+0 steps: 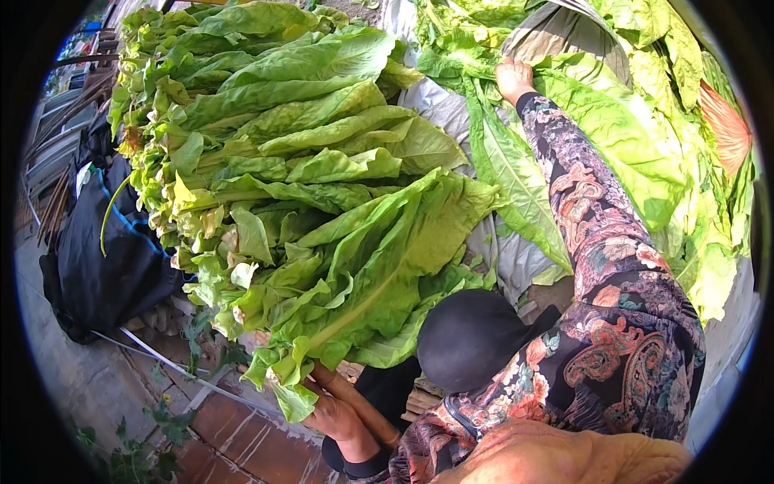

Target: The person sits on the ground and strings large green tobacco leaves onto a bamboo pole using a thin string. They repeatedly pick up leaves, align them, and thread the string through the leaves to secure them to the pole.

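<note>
At the far right, my right hand reaches into a heap of large green leaves that look like tobacco. Its fingers are curled closed on a leaf near the stems. One long leaf hangs beside that wrist. My left hand is low in the middle, beside a brown wooden pole. Its fingers look closed, partly covered by a leaf tip, and what they grip is hidden. A thick row of similar leaves fills the left and middle, stem ends to the left.
A pale sheet lies between the leaf row and the heap. Grey-brown cloth is by my right hand, a reddish mesh at the right edge. Left are a black bag and stacked slats. My dark-clothed knee is in front.
</note>
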Tool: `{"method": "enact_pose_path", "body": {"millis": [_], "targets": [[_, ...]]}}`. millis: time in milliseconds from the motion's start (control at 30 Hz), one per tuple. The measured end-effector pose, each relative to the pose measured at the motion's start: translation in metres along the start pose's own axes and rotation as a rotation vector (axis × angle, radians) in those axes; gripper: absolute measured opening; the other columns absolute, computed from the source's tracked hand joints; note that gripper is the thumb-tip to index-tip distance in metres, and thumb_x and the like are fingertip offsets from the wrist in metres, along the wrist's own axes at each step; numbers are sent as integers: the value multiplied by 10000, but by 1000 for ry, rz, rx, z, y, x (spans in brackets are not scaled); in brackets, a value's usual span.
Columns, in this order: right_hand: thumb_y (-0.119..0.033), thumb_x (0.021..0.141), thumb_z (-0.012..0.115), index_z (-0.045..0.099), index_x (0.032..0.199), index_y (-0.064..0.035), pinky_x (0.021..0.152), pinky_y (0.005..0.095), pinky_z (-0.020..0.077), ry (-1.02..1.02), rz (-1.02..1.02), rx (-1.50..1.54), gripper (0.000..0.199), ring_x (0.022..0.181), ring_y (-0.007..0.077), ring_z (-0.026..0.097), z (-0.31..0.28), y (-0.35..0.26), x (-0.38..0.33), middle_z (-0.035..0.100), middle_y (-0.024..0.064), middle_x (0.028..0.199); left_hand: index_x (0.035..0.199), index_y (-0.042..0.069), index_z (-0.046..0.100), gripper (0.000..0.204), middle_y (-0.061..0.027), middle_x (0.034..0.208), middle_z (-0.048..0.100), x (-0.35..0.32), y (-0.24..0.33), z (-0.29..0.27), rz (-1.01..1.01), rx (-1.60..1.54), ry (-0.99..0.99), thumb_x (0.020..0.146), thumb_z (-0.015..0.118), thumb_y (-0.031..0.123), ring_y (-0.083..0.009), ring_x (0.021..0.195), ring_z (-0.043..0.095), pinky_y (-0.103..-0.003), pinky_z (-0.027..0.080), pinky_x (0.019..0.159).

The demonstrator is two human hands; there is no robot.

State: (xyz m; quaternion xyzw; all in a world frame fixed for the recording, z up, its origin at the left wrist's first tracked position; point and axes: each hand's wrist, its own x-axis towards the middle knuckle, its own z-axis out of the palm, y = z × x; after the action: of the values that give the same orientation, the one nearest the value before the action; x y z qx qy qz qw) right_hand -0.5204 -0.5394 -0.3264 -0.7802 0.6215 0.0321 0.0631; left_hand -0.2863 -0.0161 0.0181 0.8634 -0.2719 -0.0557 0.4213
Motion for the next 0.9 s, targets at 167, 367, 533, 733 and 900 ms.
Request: {"method": "enact_pose_path", "body": {"millis": [167, 367, 533, 733, 900], "targets": [[-188, 726, 599, 562, 1100, -6, 933, 420, 402, 356, -146, 362, 418, 1085, 337, 516, -70, 29, -25, 570, 175, 1106, 1341, -30, 398, 399, -123, 1326, 472, 11, 3, 7, 114, 31, -54, 971, 469, 99, -235, 1166, 497, -342, 408, 979], [-194, 743, 585, 434, 1246, -7, 956, 419, 429, 218, -321, 871, 558, 1116, 398, 537, -193, -21, -156, 558, 282, 1167, 1222, -51, 508, 301, -101, 1223, 552, 17, -13, 14, 231, -412, 37, 945, 477, 63, -197, 1065, 550, -307, 438, 908], [-143, 686, 606, 531, 1155, -23, 836, 382, 483, -57, -772, 814, 490, 965, 344, 621, -265, -78, -306, 629, 226, 1014, 949, -25, 622, 159, -106, 842, 633, 23, -17, 7, 256, -153, 152, 912, 548, 111, -182, 754, 586, -316, 455, 685], [-203, 704, 613, 510, 1187, -47, 809, 414, 490, -124, -1047, 586, 518, 916, 359, 613, -264, -133, -388, 632, 187, 1011, 726, -20, 549, 662, -106, 572, 491, 47, -38, -4, 142, -430, -249, 926, 397, 593, -210, 554, 450, -373, 403, 562], [-168, 715, 590, 423, 1305, -40, 854, 379, 472, -269, -1027, 640, 626, 1001, 320, 598, -251, -175, -409, 596, 207, 1114, 874, -16, 600, 527, -153, 638, 567, 41, -28, -16, 258, -255, -336, 910, 493, 499, -305, 604, 553, -395, 439, 627]]}}
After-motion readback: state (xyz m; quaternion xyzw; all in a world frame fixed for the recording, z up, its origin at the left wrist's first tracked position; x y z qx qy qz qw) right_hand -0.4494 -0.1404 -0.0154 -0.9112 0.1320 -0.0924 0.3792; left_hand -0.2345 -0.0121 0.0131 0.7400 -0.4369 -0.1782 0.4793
